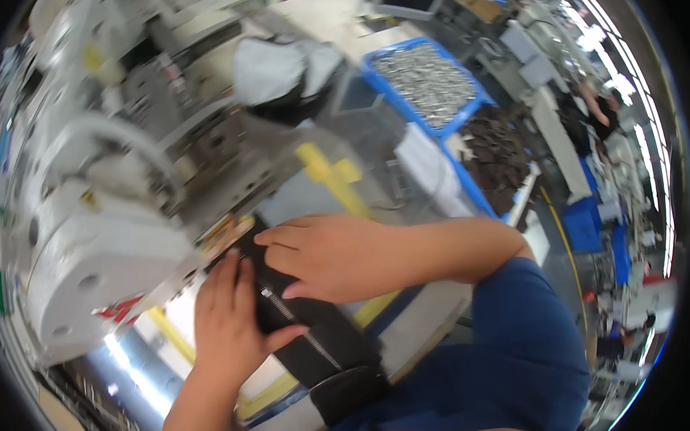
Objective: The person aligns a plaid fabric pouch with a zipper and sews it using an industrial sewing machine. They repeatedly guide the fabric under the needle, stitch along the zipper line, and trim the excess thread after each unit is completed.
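A black fabric piece (319,327) with a silver zipper (302,330) along it lies slantwise across the machine's work surface. Its far end runs up to the needle area of a large white sewing machine (105,264). My left hand (230,317) rests on the fabric's left edge, fingers stretched forward and thumb spread toward the zipper. From the right, my right hand (324,255) lies over the far part of the fabric, its fingers slightly bent and thumb apart. Both hands press on the cloth from above. What lies beneath the right fingertips is hidden.
Beyond my right forearm stands a blue tray (424,81) heaped with small silvery metal pieces. Beside it sits a pile of dark brown pieces (498,155). Yellow tape (329,174) marks the work surface. Grey and black cloth (273,71) lies behind the machine. People work farther off at right.
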Demonstrator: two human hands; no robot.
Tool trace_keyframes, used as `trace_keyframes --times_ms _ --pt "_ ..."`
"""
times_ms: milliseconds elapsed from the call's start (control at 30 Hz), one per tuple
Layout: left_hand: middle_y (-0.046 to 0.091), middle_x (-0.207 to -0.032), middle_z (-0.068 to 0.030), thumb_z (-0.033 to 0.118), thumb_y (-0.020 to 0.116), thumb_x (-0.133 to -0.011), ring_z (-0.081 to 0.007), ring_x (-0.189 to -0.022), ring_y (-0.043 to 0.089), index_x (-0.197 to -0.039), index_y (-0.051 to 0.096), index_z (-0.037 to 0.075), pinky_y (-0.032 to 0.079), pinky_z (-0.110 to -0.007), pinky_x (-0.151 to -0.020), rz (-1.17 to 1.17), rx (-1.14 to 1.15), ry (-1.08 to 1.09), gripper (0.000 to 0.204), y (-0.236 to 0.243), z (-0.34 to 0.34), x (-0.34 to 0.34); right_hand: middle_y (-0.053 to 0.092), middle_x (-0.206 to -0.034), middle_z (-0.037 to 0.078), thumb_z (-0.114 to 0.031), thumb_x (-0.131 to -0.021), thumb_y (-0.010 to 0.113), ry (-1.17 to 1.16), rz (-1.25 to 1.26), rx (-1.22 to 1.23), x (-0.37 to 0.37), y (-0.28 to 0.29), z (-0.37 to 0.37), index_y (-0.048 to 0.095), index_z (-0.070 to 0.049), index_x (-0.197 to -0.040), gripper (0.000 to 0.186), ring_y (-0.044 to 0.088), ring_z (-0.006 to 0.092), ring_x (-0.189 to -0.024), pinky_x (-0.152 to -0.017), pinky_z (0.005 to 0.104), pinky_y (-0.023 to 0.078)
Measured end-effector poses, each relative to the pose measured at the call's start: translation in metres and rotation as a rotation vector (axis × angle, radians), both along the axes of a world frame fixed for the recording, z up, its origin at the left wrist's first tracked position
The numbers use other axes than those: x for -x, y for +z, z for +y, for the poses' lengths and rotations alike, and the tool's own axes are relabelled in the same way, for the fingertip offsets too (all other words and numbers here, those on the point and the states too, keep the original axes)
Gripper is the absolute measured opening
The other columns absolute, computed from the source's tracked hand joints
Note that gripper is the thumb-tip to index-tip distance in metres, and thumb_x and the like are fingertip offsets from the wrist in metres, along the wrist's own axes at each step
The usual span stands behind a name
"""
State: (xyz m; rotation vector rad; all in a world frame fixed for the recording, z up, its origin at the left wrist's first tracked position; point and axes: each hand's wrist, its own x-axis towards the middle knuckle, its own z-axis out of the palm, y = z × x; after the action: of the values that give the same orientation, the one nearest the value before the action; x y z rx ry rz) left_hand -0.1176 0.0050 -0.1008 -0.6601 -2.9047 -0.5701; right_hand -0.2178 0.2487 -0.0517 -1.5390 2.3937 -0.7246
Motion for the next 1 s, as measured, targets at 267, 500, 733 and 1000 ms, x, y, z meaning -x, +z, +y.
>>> trace_keyframes --times_ms 267,500,733,1000 --pt "0.051 -0.157 -0.0291 0.068 0.091 -0.062 -0.0486 -0.140 0.050 -0.145 0.055 -0.011 0.040 -0.056 -0.117 -0.040 0.063 0.014 0.120 0.004 0.009 0.000 0.075 -0.109 0.015 -0.018 -0.095 0.072 -0.835 0.165 -0.216 0.059 0.024 0.165 0.077 -0.005 -0.107 0.018 0.072 0.0346 -0.105 -0.094 0.0433 0.057" --pt "0.050 -0.157 -0.0306 0.066 0.091 -0.064 -0.0502 -0.140 0.049 -0.147 0.052 -0.011 0.040 -0.057 -0.118 -0.021 0.052 0.002 0.120 0.001 0.006 -0.003 0.076 -0.106 0.012 -0.024 -0.074 0.094 -1.021 -0.159 -0.445 0.054 0.006 0.286 0.076 -0.002 -0.110 0.046 0.073 0.0287 -0.101 -0.090 0.0385 0.057" --pt "0.050 -0.157 -0.0313 0.064 0.091 -0.065 -0.0508 -0.140 0.049 -0.146 0.053 -0.012 0.039 -0.057 -0.118 -0.004 0.040 -0.004 0.118 0.000 0.005 -0.003 0.075 -0.104 0.011 -0.020 -0.073 0.096 -1.063 -0.175 -0.408 0.054 -0.007 0.293 0.075 -0.001 -0.110 0.047 0.072 0.0267 -0.099 -0.088 0.0383 0.057" --pt "0.050 -0.158 -0.0299 0.058 0.095 -0.061 -0.0481 -0.141 0.050 -0.145 0.054 -0.011 0.039 -0.054 -0.119 -0.036 0.021 0.016 0.116 0.005 0.009 -0.001 0.077 -0.088 0.010 -0.010 -0.083 0.083 -1.127 -0.251 -0.268 0.067 0.014 0.302 0.078 0.000 -0.103 0.022 0.073 0.0210 -0.087 -0.081 0.0362 0.056"
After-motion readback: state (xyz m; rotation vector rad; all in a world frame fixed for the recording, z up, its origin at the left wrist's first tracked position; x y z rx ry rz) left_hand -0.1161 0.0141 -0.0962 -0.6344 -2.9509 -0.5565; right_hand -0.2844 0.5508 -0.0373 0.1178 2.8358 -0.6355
